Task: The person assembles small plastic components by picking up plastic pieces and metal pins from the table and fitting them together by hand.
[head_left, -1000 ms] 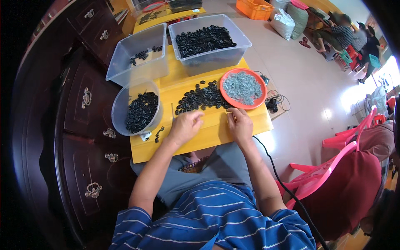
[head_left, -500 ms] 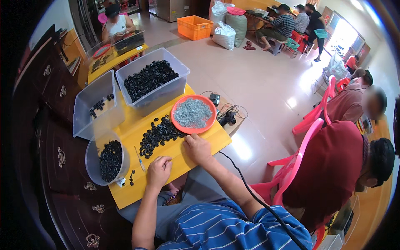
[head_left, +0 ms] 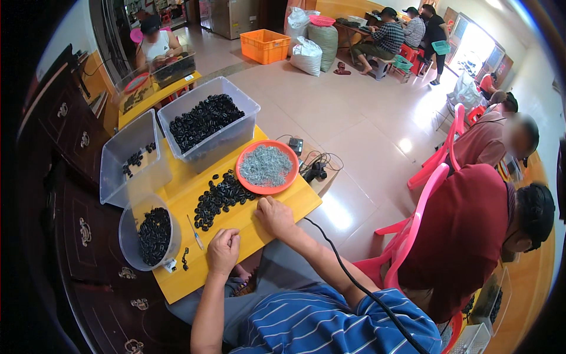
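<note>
The left hand (head_left: 224, 251) has its fingers curled in with the thumb along them, at the near edge of the yellow worktop (head_left: 303, 203); the right hand (head_left: 275, 215) is bent over with its fingertips turned down, just below the black pieces. Both hands hide their fingertips, so whether either pinches anything I cannot tell. The heap of black pieces (head_left: 221, 197) lies loose just beyond the hands, its long axis running from lower left to upper right; the small ovals within it point every which way. At its upper right end a round orange plate (head_left: 265, 190) of silvery metal bits (head_left: 266, 165) stands in the way beyond the right hand. Between the left hand and the round clear tub (head_left: 171, 251) lies a thin tool (head_left: 196, 235), tip away from the person and slightly left, with a short black strip (head_left: 186, 259) near it. Farther out, two rectangular clear boxes (head_left: 221, 144) close off the far side, both with black pieces inside. A black cable (head_left: 339, 253) crosses the right forearm, a pink chair (head_left: 407, 236) stands to the right, and dark drawers (head_left: 71, 236) line the left
</note>
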### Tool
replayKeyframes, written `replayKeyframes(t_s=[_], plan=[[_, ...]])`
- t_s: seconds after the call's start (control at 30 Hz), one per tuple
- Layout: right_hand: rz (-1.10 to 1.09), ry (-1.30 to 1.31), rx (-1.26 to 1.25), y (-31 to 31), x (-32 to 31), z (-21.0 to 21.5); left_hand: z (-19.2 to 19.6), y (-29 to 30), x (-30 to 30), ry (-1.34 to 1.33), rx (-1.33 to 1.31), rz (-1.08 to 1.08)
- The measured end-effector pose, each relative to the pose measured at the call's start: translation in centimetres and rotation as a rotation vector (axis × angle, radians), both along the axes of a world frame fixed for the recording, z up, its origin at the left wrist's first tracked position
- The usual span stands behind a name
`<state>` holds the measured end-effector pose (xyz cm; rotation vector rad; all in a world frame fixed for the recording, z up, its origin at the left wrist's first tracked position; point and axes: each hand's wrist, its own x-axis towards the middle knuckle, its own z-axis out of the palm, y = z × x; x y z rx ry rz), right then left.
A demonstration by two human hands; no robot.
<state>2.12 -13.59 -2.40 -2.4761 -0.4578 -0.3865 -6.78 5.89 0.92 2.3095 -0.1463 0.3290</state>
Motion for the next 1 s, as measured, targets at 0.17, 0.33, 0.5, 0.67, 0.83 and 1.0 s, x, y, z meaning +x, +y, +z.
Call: replayKeyframes(t_s=[0.17, 0.33, 0.5, 0.67, 0.83, 1.0], plan=[[0.151, 0.104, 0.209, 0.4, -1.9, 1.7, -0.9, -0.4, 0.3, -0.020, -0.154, 0.015], [0.324, 0.430, 0.732, 1.3, -2.9, 1.2, -1.1, -1.7, 1.1, 0.042, -0.513, 0.003], [0.339, 0.489, 0.860, 1.1, -3.4, 0.9, -0.2, -1.8, 1.1, 0.193, -0.695, -0.016], [0.396, 0.671, 1.064, 1.7, -4.3, 0.7, -0.1, -1.5, 1.0, 0.213, -0.700, 0.038], [0.342, 0.928, 1.355, 0.5, -4.1, 0.9, 0.0, -3.0, 2.3, 0.114, -0.605, 0.019], [0.339, 0.797, 1.190, -0.7, -3.0, 0.6, 0.4, -3.8, 2.8, 0.176, -0.657, 0.014]])
